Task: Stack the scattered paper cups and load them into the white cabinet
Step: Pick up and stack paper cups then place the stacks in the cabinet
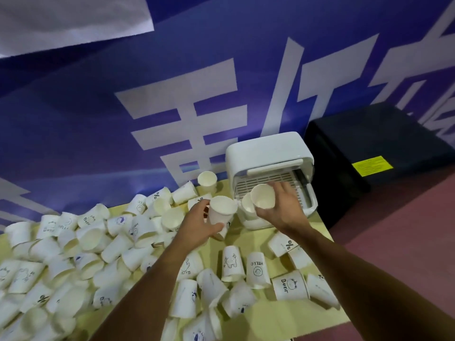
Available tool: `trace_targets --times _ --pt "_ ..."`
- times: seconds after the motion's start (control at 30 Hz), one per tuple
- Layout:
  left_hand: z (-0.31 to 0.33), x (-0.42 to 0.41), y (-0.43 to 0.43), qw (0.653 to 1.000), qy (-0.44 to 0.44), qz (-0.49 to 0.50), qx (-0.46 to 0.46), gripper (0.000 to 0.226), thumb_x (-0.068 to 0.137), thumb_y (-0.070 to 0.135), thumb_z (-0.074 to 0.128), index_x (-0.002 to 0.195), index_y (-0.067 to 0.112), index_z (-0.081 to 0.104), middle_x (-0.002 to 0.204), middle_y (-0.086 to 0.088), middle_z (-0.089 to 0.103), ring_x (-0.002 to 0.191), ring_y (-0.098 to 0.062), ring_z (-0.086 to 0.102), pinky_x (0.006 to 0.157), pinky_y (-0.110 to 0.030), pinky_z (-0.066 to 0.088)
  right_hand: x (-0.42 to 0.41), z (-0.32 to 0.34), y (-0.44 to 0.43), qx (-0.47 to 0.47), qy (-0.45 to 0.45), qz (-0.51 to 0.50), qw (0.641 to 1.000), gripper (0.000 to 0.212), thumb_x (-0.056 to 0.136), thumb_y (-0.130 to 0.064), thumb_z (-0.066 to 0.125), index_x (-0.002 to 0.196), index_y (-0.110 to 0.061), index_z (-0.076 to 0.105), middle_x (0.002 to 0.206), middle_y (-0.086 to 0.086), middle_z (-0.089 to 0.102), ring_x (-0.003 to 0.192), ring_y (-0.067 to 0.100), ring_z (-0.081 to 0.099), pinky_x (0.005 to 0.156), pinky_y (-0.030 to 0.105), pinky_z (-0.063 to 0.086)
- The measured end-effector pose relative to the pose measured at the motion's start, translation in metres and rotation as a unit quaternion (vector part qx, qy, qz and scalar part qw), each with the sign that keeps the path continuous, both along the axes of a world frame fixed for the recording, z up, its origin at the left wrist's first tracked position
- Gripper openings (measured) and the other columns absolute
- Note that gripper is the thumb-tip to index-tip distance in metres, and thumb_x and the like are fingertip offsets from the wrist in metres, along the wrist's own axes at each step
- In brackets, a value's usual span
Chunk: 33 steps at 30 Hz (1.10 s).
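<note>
My left hand (197, 223) grips a white paper cup (221, 209) held upright, mouth up. My right hand (283, 207) holds a second paper cup (263, 196), tilted with its mouth toward me, just in front of the white cabinet (266, 150). The cabinet's front is open and a slatted rack (268, 182) shows inside. The two held cups are close together but apart. Several loose paper cups (86, 242) lie scattered over the yellow table (258, 323), some upright, some upside down, many printed with small drawings.
A black box (374, 153) with a yellow label stands right of the cabinet. A blue banner with large white characters (172, 94) rises behind the table. The reddish floor (406, 230) lies beyond the table's right edge. A lone upright cup (207, 180) stands left of the cabinet.
</note>
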<state>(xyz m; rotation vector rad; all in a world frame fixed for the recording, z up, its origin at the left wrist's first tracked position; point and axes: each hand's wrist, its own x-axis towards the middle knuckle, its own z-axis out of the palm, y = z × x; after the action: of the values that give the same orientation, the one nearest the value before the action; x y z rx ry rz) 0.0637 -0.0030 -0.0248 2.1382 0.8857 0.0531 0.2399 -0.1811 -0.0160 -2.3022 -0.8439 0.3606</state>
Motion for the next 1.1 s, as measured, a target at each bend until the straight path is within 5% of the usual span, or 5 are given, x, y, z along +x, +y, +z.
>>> trace_targets --times 0.33,0.7,0.83,0.97,1.1 --pt "-0.025 0.014 0.014 0.999 0.041 0.001 -0.013 0.057 0.075 0.032 0.082 0.124 0.026 0.053 0.109 0.009 0.061 0.096 -0.01 0.058 0.064 -0.013 0.04 0.008 -0.036 0.025 0.024 -0.061 0.028 0.997 0.076 0.075 -0.03 0.08 0.14 -0.013 0.044 0.13 0.007 0.052 0.118 0.024 0.047 0.099 0.032 0.04" --pt "-0.034 0.008 0.021 0.999 0.048 -0.001 -0.014 0.062 0.077 0.034 0.08 0.132 0.025 0.052 0.116 0.007 0.062 0.1 -0.012 0.058 0.08 -0.025 0.043 0.007 -0.055 0.026 0.01 -0.067 0.055 0.996 0.079 0.073 -0.025 0.084 0.139 -0.004 0.044 0.131 0.013 0.051 0.117 0.028 0.05 0.097 0.038 0.047" --pt "-0.031 0.01 0.02 0.999 0.051 0.002 -0.014 0.059 0.08 0.036 0.078 0.131 0.025 0.051 0.116 0.008 0.062 0.101 -0.012 0.057 0.072 -0.022 0.043 0.005 -0.052 0.028 -0.002 -0.094 0.042 0.995 0.058 0.078 -0.035 0.079 0.127 -0.01 0.058 0.123 0.007 0.059 0.111 0.025 0.055 0.094 0.038 0.048" --pt "-0.027 0.017 0.013 0.999 0.038 0.001 -0.022 0.057 0.079 0.042 0.078 0.128 0.026 0.054 0.115 0.01 0.063 0.099 -0.011 0.059 0.08 -0.028 0.048 -0.003 -0.033 0.03 -0.009 0.044 0.055 0.997 0.058 0.079 -0.061 0.07 0.12 -0.019 0.066 0.11 -0.005 0.07 0.093 0.009 0.063 0.082 0.032 0.055" --pt "-0.022 0.024 0.003 0.999 0.03 -0.013 -0.019 0.06 0.076 0.047 0.079 0.127 0.027 0.056 0.118 0.012 0.062 0.102 -0.011 0.059 0.084 -0.031 0.05 -0.008 -0.022 0.031 -0.013 0.09 0.078 0.993 0.064 0.078 -0.064 0.07 0.122 -0.017 0.067 0.11 -0.001 0.073 0.095 0.012 0.065 0.083 0.031 0.055"
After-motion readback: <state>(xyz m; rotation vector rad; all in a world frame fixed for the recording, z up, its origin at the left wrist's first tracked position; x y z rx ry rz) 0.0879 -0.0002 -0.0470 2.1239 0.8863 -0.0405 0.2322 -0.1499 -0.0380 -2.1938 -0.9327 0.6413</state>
